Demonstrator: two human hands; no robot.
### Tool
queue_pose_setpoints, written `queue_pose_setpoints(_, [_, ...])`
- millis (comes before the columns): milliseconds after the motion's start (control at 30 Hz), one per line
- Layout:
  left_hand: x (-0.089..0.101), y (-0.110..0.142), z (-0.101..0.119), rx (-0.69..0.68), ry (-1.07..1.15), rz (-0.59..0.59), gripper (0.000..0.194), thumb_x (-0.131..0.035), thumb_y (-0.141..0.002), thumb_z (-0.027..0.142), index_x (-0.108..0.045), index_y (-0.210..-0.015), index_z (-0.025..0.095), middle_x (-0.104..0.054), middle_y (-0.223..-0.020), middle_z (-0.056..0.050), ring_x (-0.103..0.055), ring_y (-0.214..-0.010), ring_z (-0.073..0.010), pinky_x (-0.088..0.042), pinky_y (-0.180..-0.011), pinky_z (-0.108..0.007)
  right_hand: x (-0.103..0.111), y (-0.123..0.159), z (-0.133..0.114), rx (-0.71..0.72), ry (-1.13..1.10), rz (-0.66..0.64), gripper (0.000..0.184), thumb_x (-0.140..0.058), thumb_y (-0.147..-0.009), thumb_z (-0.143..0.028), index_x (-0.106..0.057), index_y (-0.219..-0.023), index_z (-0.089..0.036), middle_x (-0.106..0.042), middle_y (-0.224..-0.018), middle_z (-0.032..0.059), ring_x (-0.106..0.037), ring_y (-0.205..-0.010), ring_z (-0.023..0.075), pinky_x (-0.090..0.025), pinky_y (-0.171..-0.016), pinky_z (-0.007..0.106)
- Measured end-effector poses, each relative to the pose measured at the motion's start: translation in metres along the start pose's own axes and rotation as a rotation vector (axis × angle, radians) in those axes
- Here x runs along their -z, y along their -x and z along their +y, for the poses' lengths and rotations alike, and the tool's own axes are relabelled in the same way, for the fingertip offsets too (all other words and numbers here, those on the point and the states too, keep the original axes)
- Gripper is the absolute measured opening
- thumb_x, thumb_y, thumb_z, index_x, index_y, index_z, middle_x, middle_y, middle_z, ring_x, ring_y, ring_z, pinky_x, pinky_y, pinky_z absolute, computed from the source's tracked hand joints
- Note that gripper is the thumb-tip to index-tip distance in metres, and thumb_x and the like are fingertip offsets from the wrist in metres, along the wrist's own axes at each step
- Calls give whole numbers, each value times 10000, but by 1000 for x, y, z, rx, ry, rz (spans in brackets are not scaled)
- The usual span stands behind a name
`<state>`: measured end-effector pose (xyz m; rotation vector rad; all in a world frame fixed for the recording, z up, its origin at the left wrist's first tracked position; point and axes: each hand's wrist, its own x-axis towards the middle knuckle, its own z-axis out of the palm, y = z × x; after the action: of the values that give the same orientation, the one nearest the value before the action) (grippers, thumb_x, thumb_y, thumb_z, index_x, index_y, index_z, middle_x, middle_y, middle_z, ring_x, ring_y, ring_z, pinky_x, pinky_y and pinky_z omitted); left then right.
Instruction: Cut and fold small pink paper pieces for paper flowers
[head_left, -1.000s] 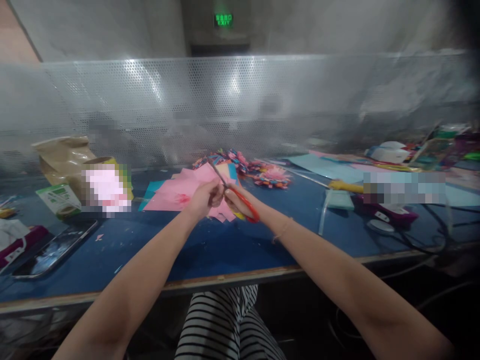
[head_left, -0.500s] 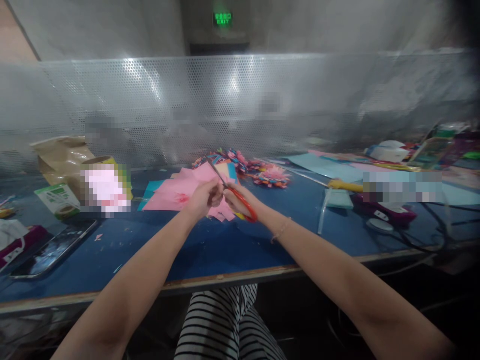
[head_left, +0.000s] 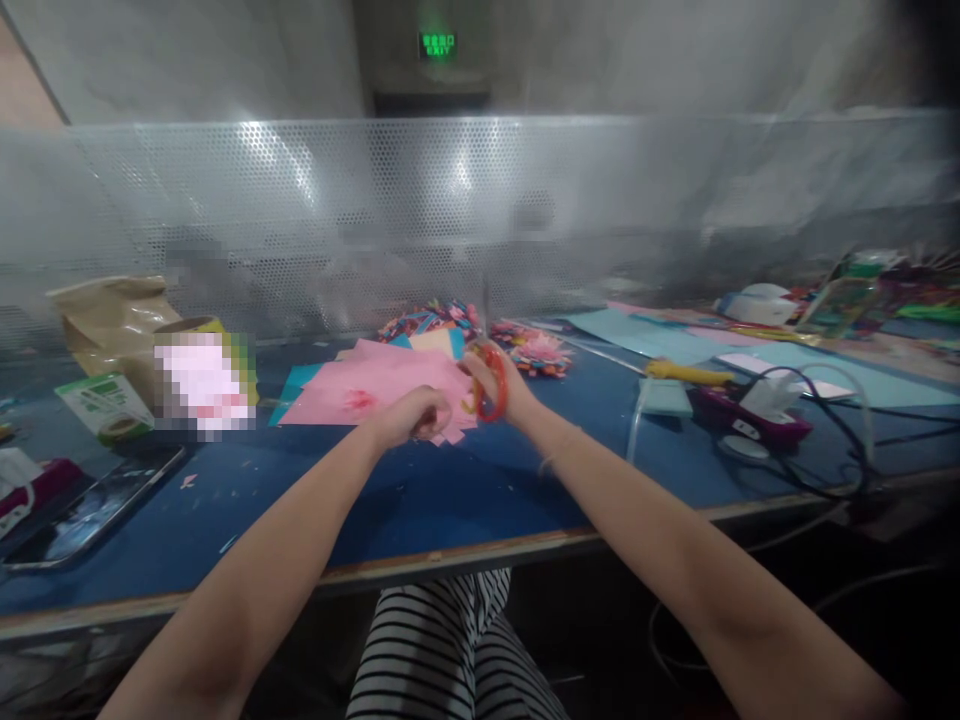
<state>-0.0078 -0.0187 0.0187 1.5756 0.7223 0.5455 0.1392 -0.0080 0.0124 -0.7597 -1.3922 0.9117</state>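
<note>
Red-handled scissors [head_left: 493, 378] are held in my right hand [head_left: 516, 398], their blades pointing up and blurred by motion. My left hand [head_left: 418, 412] is closed with curled fingers over the near edge of a pile of pink paper [head_left: 352, 380]; whatever it pinches is too small to make out. Both hands are a short way apart above the desk. Blue and cream sheets show under and behind the pink paper. Just beyond lie fringed multicolour paper flowers [head_left: 544, 352].
On the left of the blue desk [head_left: 457, 505] are a phone [head_left: 97, 508], a green-and-white box [head_left: 106, 408] and a brown paper bag [head_left: 112, 320]. Light blue sheets [head_left: 637, 335], a yellow-handled tool [head_left: 686, 373] and a purple tissue box [head_left: 750, 415] with cables lie right. A perforated screen [head_left: 315, 220] stands behind.
My right hand has moved apart from my left, and the scissors have turned from leaning left to pointing up. My left hand has lowered slightly. The view has shifted a little.
</note>
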Motion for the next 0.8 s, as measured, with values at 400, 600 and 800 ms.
queue_pose_setpoints(400, [6, -15, -11, -198, -99, 418, 202, -544, -644, 277, -462, -534, 129, -483, -460, 11, -503, -440, -96, -410, -475, -227, 5, -11, 16, -12, -129, -29, 434, -682, -466, -248, -368, -763, -204, -434, -626, -74, -454, -551, 55, -371, -509, 198])
queue_pose_setpoints(600, [9, -16, -12, -207, -117, 492, 203, -449, -731, 314, -469, -640, 134, -543, -520, -7, -490, -396, -84, -395, -427, -219, 5, -12, 17, 9, -50, 2, 418, -661, -522, -318, -341, -772, -218, -416, -577, -89, -424, -471, 49, -369, -459, 194])
queue_pose_setpoints(800, [20, -19, -9, -397, -17, 722, 141, -441, -731, 255, -419, -639, 150, -503, -514, 33, -355, -347, -28, -264, -372, -173, 4, -3, 13, -1, 196, -98, 292, -532, -663, -434, -382, -776, -210, -357, -547, -77, -330, -413, 41, -285, -377, 181])
